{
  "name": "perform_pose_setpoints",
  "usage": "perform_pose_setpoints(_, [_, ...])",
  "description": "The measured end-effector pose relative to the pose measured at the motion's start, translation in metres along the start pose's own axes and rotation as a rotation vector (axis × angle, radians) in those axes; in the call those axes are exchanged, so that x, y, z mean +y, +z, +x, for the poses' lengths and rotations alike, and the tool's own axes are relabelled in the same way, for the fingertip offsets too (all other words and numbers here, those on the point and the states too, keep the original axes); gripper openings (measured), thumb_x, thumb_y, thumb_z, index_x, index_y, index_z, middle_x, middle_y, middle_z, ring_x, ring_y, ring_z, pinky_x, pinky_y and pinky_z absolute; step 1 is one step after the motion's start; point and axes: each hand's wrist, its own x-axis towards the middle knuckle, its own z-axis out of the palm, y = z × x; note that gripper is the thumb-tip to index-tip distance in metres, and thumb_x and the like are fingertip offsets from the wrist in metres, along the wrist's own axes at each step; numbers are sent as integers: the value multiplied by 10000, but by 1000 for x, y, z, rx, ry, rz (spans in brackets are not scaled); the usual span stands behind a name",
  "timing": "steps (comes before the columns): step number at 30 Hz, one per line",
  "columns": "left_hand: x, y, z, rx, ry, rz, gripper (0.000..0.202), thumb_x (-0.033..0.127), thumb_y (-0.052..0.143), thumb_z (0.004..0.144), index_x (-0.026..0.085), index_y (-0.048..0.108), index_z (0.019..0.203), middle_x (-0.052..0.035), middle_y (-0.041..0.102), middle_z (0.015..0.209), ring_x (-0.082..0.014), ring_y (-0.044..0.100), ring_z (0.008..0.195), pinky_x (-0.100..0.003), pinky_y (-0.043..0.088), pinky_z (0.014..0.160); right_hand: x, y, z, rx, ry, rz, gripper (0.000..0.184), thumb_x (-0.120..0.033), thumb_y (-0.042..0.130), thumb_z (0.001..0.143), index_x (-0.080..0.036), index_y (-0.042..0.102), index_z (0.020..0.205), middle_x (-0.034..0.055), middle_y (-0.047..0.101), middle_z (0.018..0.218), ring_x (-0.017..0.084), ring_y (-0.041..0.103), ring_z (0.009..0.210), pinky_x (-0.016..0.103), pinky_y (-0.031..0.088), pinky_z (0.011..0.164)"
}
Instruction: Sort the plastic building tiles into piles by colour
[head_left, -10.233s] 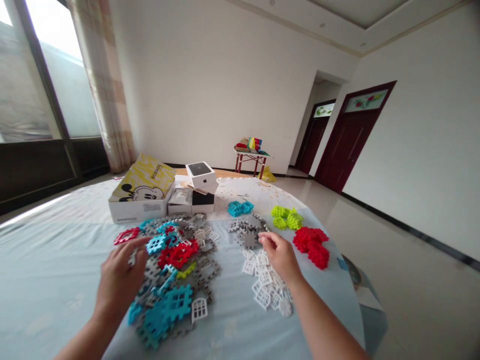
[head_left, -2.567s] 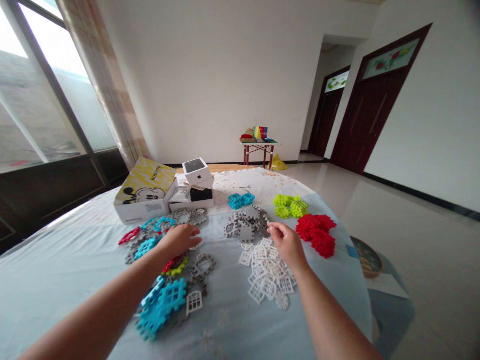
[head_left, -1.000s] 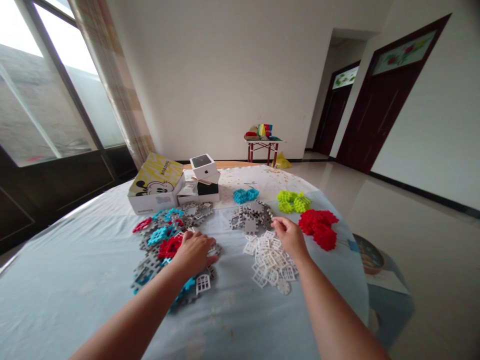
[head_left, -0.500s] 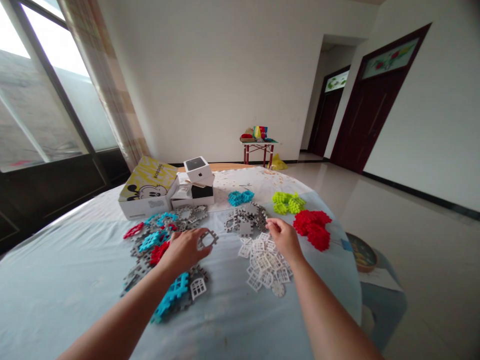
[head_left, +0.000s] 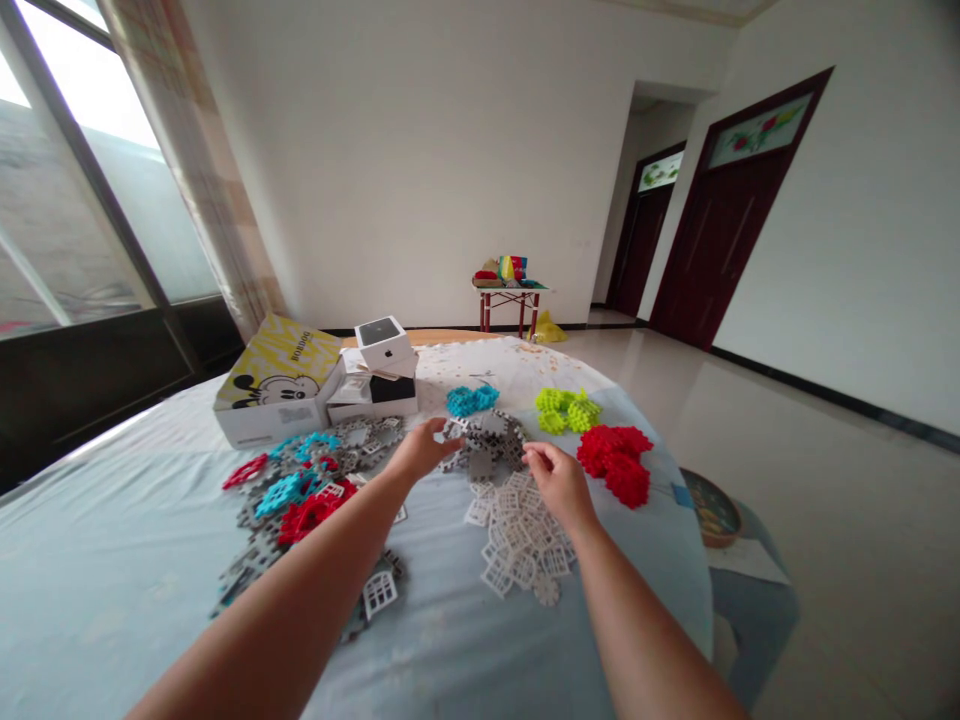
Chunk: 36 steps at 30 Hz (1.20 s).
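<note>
My left hand (head_left: pixel 421 452) reaches across the table, its fingers pinched on a grey puzzle piece (head_left: pixel 454 430) at the edge of the grey pile (head_left: pixel 491 447). My right hand (head_left: pixel 556 480) rests curled on the far end of the white pile of window-shaped pieces (head_left: pixel 517 530), its fingertips pinched together beside the grey pile; what they hold, if anything, is hidden. A mixed heap of grey, blue and red pieces (head_left: pixel 300 495) lies to the left, under my left forearm.
Sorted piles sit at the back: blue (head_left: pixel 470 399), yellow-green (head_left: pixel 566 411) and red (head_left: pixel 615 462). A yellow cartoon box (head_left: pixel 279 378) and small stacked boxes (head_left: pixel 379 368) stand at the back left. The table edge (head_left: pixel 686 560) drops off at the right, with a bowl (head_left: pixel 709 508) on the floor.
My left hand has lifted a grey piece out of the mixed heap and carried it right to the grey pile. My right hand has stayed by the white pile.
</note>
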Motion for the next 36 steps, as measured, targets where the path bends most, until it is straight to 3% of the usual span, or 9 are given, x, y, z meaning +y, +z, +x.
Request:
perform_pose_setpoints(3, [3,-9,5,38,-7,33,674,560,534,682,120,500,1191,-136,603,1116,-195,608,849,-290,455,771,0,-1,0,-8,6,2,282,-328,438,809,-170,644,920,73,698,836,182,644,698,288,513,671])
perform_pose_setpoints(5, [-1,-19,-2,47,6,66,611,554,507,706,141,531,1155,-125,606,1106,-189,607,848,-287,453,774,0,0,0,-17,9,8,283,-332,437,809,-172,643,920,72,697,833,186,645,706,294,513,681])
perform_pose_setpoints(10, [-25,-43,-35,-5,24,177,461,500,463,745,170,602,1035,-74,653,1002,-181,600,876,-266,445,774,1,2,-1,-38,20,28,285,-331,439,807,-167,636,931,72,697,820,185,647,704,292,514,680])
perform_pose_setpoints(14, [-41,-51,-61,-105,15,283,394,456,489,727,185,628,977,-58,675,917,-189,607,840,-268,444,732,1,3,-2,-45,10,27,282,-328,441,808,-166,637,930,76,699,814,185,650,718,290,513,682])
perform_pose_setpoints(19, [-43,-52,-79,-239,71,389,360,444,532,694,215,644,949,-60,672,964,-227,590,930,-320,409,800,1,3,-3,-36,24,14,296,-338,445,803,-157,640,932,76,701,802,186,654,706,290,516,671])
perform_pose_setpoints(25, [-42,-46,-78,-270,75,455,258,300,583,640,204,652,868,-75,671,879,-283,572,927,-426,343,857,3,4,-3,-26,19,8,287,-343,447,804,-167,639,925,69,702,806,183,653,684,286,516,660])
perform_pose_setpoints(31, [-46,-46,-72,-222,20,364,232,275,636,577,196,640,796,-42,658,785,-239,582,820,-366,358,787,2,3,-3,-26,22,7,286,-345,449,804,-169,637,927,67,703,795,185,649,679,294,511,672])
perform_pose_setpoints(36, [-29,-45,-81,-201,26,153,231,388,542,685,170,614,710,-8,597,650,-147,532,637,-257,350,595,0,2,-3,-16,22,23,292,-346,445,805,-166,636,932,70,700,805,183,647,688,286,507,665])
